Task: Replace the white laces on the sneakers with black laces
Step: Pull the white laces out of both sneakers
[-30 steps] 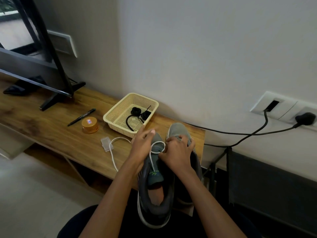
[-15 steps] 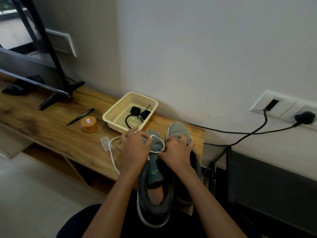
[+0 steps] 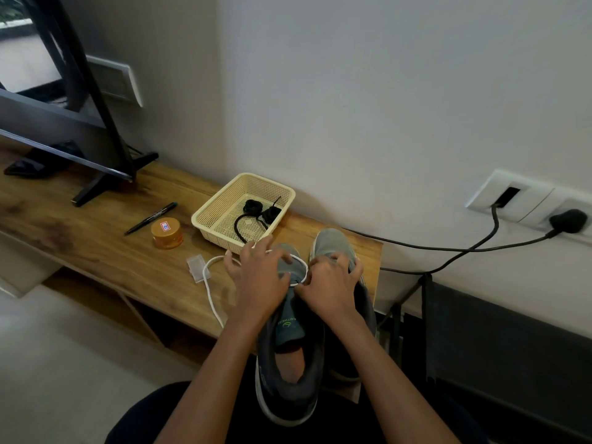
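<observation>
At near right end of surface (image 3: 96,245): two grey sneakers side by side, toes toward the wall, heels overhanging the edge toward the lap.

Left sneaker (image 3: 288,363): tongue bare along its visible length, no lace crossing it. White lace (image 3: 209,283) hangs on only near the toe, where a loop curves round to the lowest eyelets. Rest of that lace trails off left across the surface toward its front edge.

Left hand (image 3: 259,283) lies spread over the forefoot, lace passing beneath the fingers. Cannot tell whether it grips the lace or only steadies the sneaker.

Right hand (image 3: 330,290): thumb and forefinger pinch the lace at the eyelet row, other fingers curled over the right sneaker (image 3: 330,241). Lacing of right sneaker is hidden under that hand, so its state is unknown.

Black laces (image 3: 256,209) sit coiled in the basket (image 3: 205,216) just beyond the toes, untouched.

Judgement: early stage. Unlacing of left sneaker looks nearly complete, last eyelets only. Left to do: free the white lace, thread black into left sneaker, then deal with right sneaker, whatever lace it carries.
</observation>
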A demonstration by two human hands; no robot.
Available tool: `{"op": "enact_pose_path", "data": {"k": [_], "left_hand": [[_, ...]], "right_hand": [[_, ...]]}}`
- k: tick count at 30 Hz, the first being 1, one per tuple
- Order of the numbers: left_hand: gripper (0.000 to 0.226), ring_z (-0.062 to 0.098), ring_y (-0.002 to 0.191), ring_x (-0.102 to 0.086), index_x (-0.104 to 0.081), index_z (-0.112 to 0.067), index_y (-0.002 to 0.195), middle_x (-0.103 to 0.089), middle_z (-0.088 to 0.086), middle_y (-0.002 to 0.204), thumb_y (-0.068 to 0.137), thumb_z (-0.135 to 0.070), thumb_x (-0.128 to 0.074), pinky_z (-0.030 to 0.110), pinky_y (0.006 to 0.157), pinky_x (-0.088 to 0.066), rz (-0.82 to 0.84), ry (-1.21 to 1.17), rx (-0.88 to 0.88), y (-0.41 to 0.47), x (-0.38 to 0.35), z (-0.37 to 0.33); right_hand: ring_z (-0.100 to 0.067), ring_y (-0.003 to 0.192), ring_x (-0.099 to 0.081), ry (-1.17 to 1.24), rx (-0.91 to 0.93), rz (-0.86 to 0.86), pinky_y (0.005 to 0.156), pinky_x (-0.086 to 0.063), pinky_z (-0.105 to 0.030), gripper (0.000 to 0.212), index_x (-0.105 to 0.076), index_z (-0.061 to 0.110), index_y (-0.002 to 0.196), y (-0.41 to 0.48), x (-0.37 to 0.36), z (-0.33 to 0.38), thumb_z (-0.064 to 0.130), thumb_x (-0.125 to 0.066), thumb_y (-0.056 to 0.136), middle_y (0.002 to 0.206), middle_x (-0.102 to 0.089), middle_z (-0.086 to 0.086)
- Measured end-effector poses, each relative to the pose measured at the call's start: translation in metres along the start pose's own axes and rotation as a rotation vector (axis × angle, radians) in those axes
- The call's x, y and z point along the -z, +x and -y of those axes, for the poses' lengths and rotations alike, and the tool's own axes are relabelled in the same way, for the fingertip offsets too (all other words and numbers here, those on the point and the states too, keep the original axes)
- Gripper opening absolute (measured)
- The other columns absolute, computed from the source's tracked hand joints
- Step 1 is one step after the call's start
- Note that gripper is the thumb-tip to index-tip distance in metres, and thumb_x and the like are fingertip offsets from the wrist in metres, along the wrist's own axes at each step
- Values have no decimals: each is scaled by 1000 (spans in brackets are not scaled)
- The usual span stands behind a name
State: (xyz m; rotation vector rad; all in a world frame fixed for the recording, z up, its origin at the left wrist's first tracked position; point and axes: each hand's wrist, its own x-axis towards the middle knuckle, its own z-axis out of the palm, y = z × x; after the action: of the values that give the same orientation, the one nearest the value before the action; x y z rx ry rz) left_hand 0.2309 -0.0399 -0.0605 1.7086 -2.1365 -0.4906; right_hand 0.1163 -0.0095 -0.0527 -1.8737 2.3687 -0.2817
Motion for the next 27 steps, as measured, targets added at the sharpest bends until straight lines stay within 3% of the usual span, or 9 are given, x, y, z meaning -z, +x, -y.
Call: {"op": "enact_pose_path", "data": {"k": [3,6,11,16,19,22,25,27], "left_hand": [[17,26,142,-9,-67,-37,100,-29,-5,152,84,-44,-64,58,114,-3,127,101,76,-4,-2,1],[15,26,142,-12,-67,-34,101,-31,-6,150,89,-40,-59,57,113,-4,121,124,119,-5,-3,-3],[16,22,134,-31,-59,-25,105,-48,-4,135,97,-29,-46,49,111,-18,-107,3,215,-3,4,-1],[8,24,127,-35,-50,-24,92,-54,-1,119,97,-21,-44,50,109,-11,-297,-296,447,0,19,5],[8,25,126,-37,-53,-22,100,-54,0,119,95,-20,-47,48,107,-18,-339,-305,379,-2,18,4],[15,24,134,-27,-54,-29,105,-44,-2,137,90,-25,-55,47,103,-26,-232,-130,172,-3,13,0],[19,28,143,-6,-61,-35,107,-21,-4,154,87,-34,-61,53,110,-15,26,39,85,-5,1,-7],[22,30,144,-3,-64,-38,108,-18,-3,156,86,-40,-62,54,111,-12,113,69,94,-7,-6,-9]], "right_hand": [[-23,126,-31,-2,-8,2,110,-8,-51,28,-67,14,95,1,0,0,39,-62,83,110,-61,3],[-23,127,-31,-7,-13,-1,111,-6,-51,26,-66,14,96,0,0,1,36,-62,83,109,-61,2],[-23,128,-31,12,-35,-16,112,-4,-51,25,-65,13,94,-2,3,0,34,-64,81,107,-61,2],[-23,126,-33,19,-30,-14,111,-6,-50,24,-63,14,94,-3,4,1,34,-64,81,108,-60,2],[-23,127,-31,19,-22,-12,110,-6,-48,26,-64,14,99,-3,4,1,33,-63,82,112,-60,2],[-23,129,-28,13,-12,-2,110,-6,-48,31,-64,14,107,-2,4,0,33,-63,83,119,-59,2],[-23,128,-29,13,-11,-1,109,-7,-49,29,-65,15,102,-2,2,-1,36,-63,83,116,-59,3],[-22,127,-29,16,-17,-6,109,-7,-49,28,-66,15,100,-1,0,-1,38,-63,83,114,-60,3]]}}
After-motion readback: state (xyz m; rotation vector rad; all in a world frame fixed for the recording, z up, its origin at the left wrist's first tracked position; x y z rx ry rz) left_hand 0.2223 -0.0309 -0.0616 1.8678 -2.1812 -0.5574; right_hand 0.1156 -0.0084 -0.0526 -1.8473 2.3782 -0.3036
